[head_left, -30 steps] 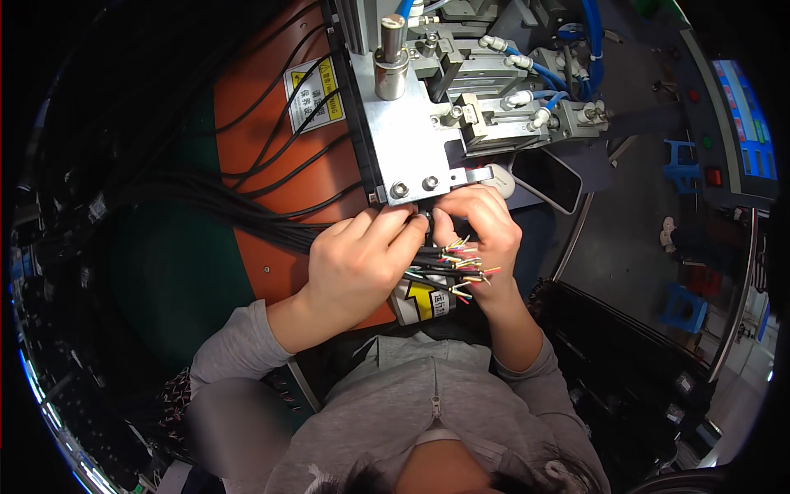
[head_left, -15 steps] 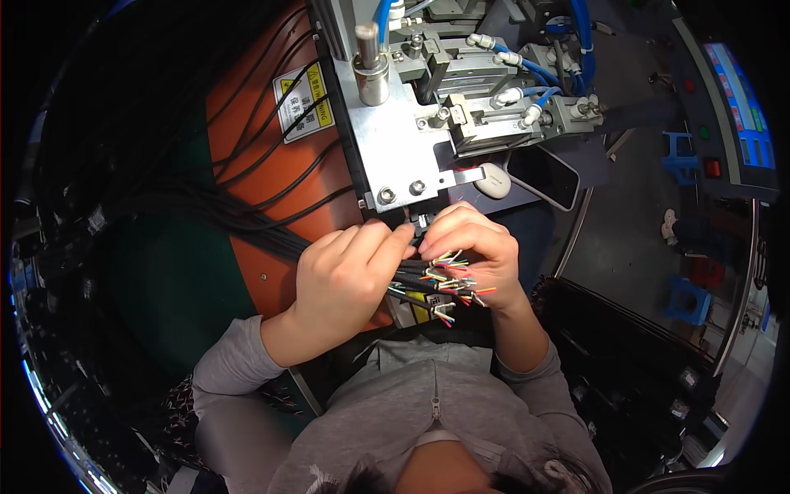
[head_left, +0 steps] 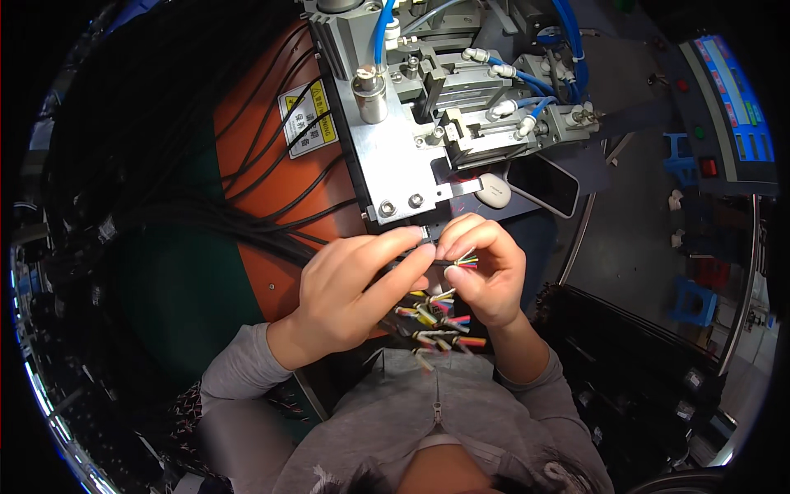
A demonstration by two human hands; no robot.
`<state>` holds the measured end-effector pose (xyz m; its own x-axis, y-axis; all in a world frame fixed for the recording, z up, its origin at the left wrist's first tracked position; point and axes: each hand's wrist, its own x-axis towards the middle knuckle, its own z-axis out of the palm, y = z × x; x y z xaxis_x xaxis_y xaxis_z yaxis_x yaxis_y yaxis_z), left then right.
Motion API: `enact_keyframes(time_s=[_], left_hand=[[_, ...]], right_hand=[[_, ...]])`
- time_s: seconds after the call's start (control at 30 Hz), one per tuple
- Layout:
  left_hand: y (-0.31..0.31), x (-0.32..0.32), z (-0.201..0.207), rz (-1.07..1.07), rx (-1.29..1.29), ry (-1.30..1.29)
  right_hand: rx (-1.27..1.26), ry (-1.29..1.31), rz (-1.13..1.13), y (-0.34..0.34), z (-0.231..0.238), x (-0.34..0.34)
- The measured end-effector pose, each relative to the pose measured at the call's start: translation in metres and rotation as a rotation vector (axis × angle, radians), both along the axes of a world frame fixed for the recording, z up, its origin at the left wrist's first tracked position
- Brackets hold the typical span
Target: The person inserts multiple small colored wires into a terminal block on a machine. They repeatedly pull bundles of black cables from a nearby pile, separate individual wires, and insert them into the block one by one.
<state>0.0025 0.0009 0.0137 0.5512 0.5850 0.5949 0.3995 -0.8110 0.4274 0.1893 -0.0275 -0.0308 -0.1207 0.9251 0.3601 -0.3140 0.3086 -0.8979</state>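
My left hand [head_left: 350, 284] is closed, thumb and forefinger pinched at a small dark piece with a pale face [head_left: 425, 234], perhaps a connector. Opposite it, my right hand [head_left: 494, 276] pinches one black cable [head_left: 444, 263] near its end. Thin coloured wires [head_left: 467, 262] fan out from that end between the right thumb and fingers. Below the left fingers hang several more stripped cable ends [head_left: 436, 319] with coloured wires, partly blurred. The left palm hides where those cables run. Both hands are just in front of a metal machine plate [head_left: 395, 173].
Behind the plate stand pneumatic cylinders [head_left: 469, 82] with blue hoses [head_left: 580, 49]. A white rounded case [head_left: 493, 191] and a phone [head_left: 543, 185] lie at the right. Black cables [head_left: 206, 210] stretch left across an orange surface [head_left: 259, 263]. A control screen [head_left: 732, 90] is far right.
The bunch of cable ends has dropped toward my body, and one cable end is now apart from it in my right fingers. Both hands have shifted slightly; the left fingers are more extended.
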Motion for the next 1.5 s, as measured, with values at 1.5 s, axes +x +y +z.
enact_keyframes(time_s=[1.5], left_hand=[[-0.017,0.008,-0.018,0.134,0.11,0.33]], right_hand=[[-0.103,-0.592,-0.212,0.011,0.003,0.014]])
